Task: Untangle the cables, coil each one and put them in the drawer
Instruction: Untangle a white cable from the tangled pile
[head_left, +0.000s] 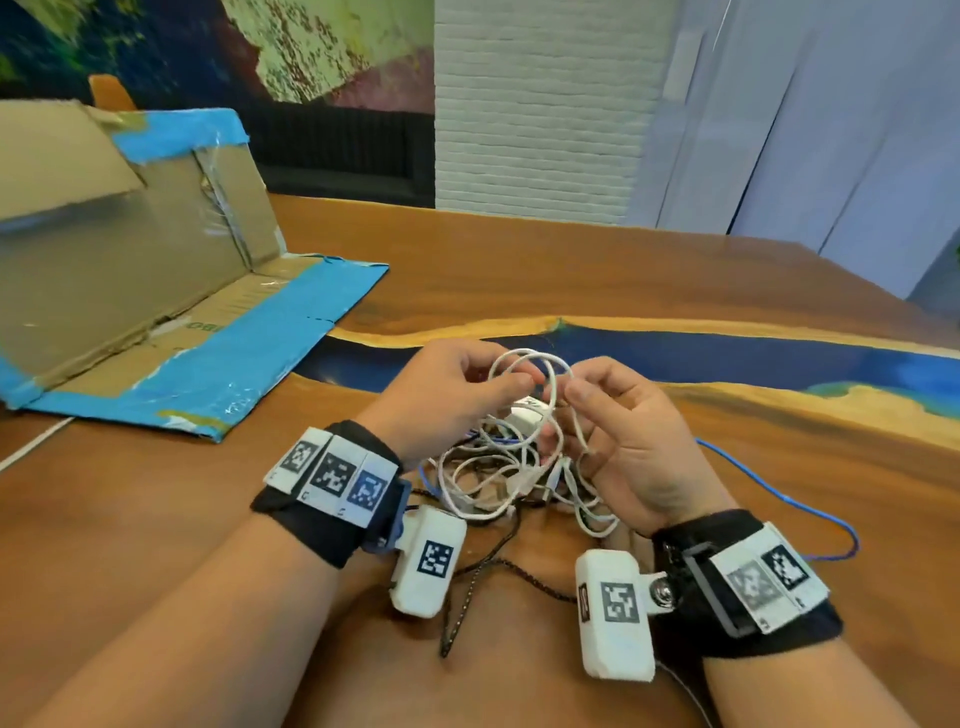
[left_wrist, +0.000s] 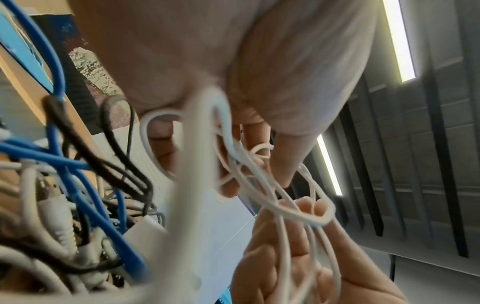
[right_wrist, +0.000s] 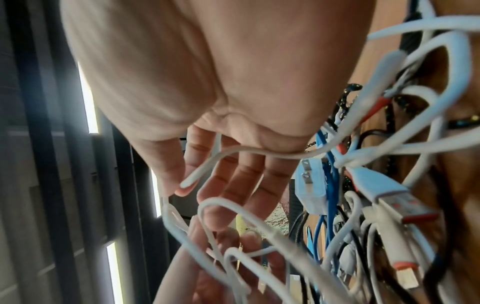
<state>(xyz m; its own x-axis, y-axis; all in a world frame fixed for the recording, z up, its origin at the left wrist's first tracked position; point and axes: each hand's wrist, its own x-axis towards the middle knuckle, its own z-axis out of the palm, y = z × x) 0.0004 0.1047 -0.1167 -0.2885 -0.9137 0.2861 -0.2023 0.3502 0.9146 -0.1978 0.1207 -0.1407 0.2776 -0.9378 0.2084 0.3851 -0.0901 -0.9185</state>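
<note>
Over a tangle of cables (head_left: 498, 473) on the wooden table (head_left: 571, 270), both hands lift loops of a thin white cable (head_left: 550, 364). My left hand (head_left: 519, 384) pinches one strand between thumb and forefinger. My right hand (head_left: 574, 392) has its fingers curled round other strands of that cable. In the left wrist view the white cable (left_wrist: 285, 211) runs from my left hand (left_wrist: 249, 170) round the other hand's fingertips. The right wrist view shows my right hand (right_wrist: 200, 203) with the white cable (right_wrist: 233, 205) across its fingers. The open cardboard box (head_left: 130, 249) taped in blue lies at the left.
The pile holds a white charger block (head_left: 524, 415), a blue cable (head_left: 737, 465) trailing off to the right and a black braided cable (head_left: 452, 623) running toward me. A white USB plug with red trim (right_wrist: 405, 207) hangs in the tangle. Another white cable (head_left: 31, 447) lies by the left edge.
</note>
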